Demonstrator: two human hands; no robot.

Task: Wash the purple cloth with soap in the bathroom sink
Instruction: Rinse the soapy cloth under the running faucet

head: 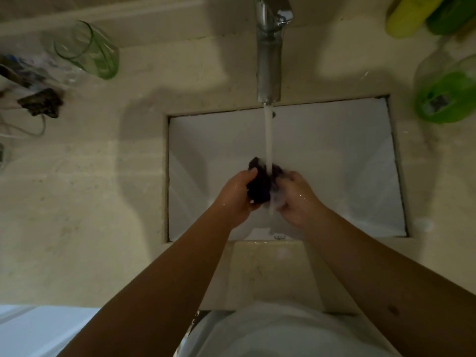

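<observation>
Dim, warm-yellow light. Broad soft shadows on the counter (77, 202), left of the sink (206, 140) and flanking the tap (269, 60). Small glare on tap top. Right hand (293, 199) motion-blurred. Wide-angle bending at frame edges; corner objects soft.

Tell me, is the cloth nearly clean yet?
Partway, I think. Done: the tap is running and the cloth looks soaked. In hand: the left hand and right hand hold it bunched under the water, over the sink. Left: finishing the rinse, wringing it out, and turning the tap off.
</observation>
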